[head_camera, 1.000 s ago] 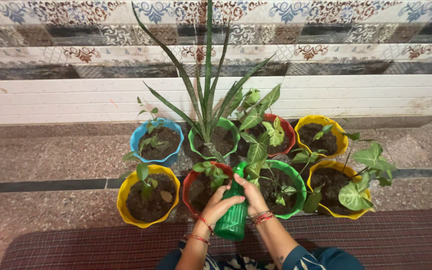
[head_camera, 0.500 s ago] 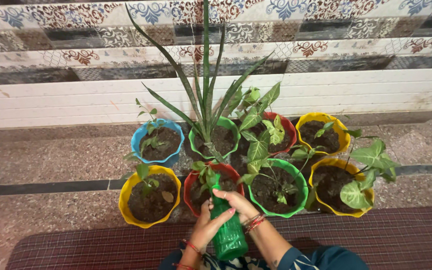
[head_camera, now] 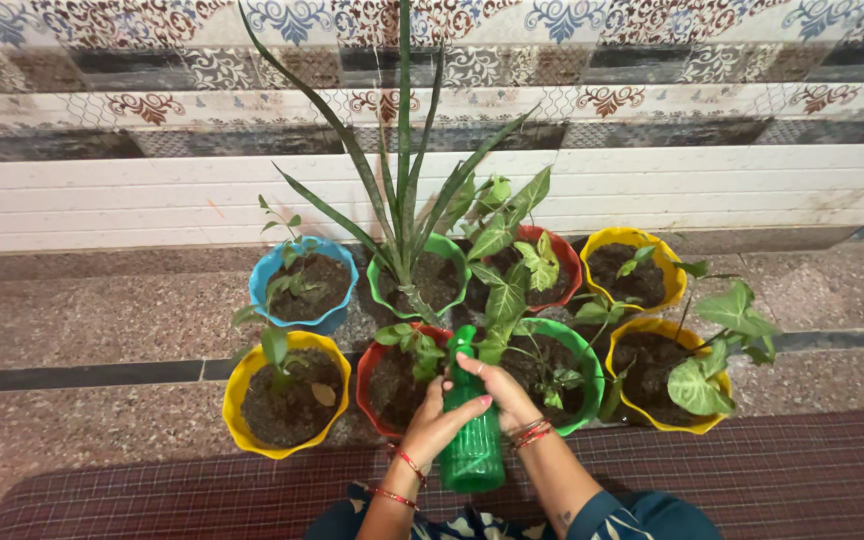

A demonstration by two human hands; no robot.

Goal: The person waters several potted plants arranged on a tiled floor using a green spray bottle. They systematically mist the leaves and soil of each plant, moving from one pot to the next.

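**Both hands clasped on a green spray bottle over the pots**

Gripped from both sides: green ribbed bottle [head_camera: 472, 440], left hand [head_camera: 435, 422] wrapped around its near-left flank, right hand [head_camera: 500, 390] closed over its upper right part, fingers curled toward the neck. Held upright with the top tilted slightly away, cap [head_camera: 464, 340] poised between the near red pot [head_camera: 364, 385] and the near green pot [head_camera: 588, 362]. Red thread bands on both wrists.

Beyond the bottle, eight plastic pots of dark soil in two rows on a speckled stone floor [head_camera: 82, 320]: near yellow pot [head_camera: 237, 420] at the left, blue pot [head_camera: 267, 268] behind it, tall spiky plant [head_camera: 402, 170] in the far green pot, another yellow pot [head_camera: 642, 420] with broad leaves at the right. Patterned tiled wall [head_camera: 152, 100] at the far side; dark checked mat [head_camera: 752, 470] nearest.
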